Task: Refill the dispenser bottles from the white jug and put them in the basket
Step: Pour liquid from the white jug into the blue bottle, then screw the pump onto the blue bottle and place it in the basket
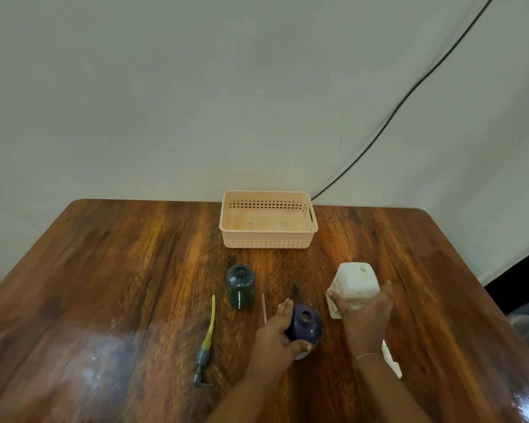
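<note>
Purple bottle (309, 326), neck open, stands at lower centre of the frame on the wooden table (104, 270); the left hand (275, 334) is curled round its left side. Just right of it, the right hand (365, 309) grips the white jug (356, 279) from the near side. The green bottle (240, 286), uncapped, stands apart at upper left of the hands. A pump (203, 358) with a yellowish tube lies further left. The basket (268, 241) sits at the table's far edge, centre frame.
</note>
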